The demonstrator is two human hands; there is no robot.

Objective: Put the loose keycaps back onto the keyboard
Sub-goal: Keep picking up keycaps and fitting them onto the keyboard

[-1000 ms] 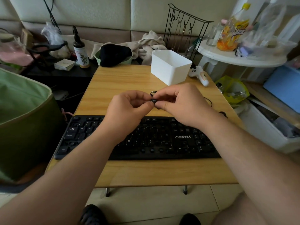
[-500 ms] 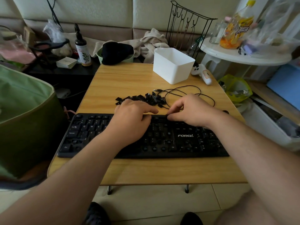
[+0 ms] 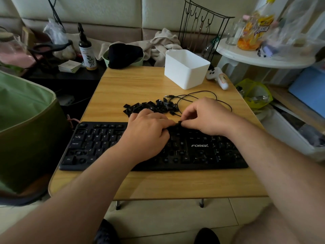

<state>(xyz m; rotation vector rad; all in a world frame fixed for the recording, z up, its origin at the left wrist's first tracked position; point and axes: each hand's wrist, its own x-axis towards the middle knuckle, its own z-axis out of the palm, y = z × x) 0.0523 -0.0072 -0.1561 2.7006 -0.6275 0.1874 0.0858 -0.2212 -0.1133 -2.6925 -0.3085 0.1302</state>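
A black keyboard (image 3: 98,147) lies across the near half of the wooden table (image 3: 123,85), with several keys missing. A heap of loose black keycaps (image 3: 149,106) sits just behind it, at the table's middle. My left hand (image 3: 147,136) rests over the keyboard's centre, fingers curled, its fingertips at the upper key rows. My right hand (image 3: 207,117) meets it there and pinches a small black keycap (image 3: 179,122) at the keyboard's top edge. The keys under both hands are hidden.
The keyboard's thin black cable (image 3: 193,97) loops behind my right hand. A white plastic bin (image 3: 186,69) stands at the back right of the table, a white game controller (image 3: 218,76) beside it. A green bag (image 3: 26,124) crowds the table's left edge.
Both hands came down from above the table to the keyboard's top row, carrying the keycap. The keycap heap, hidden a second ago, now shows behind them.
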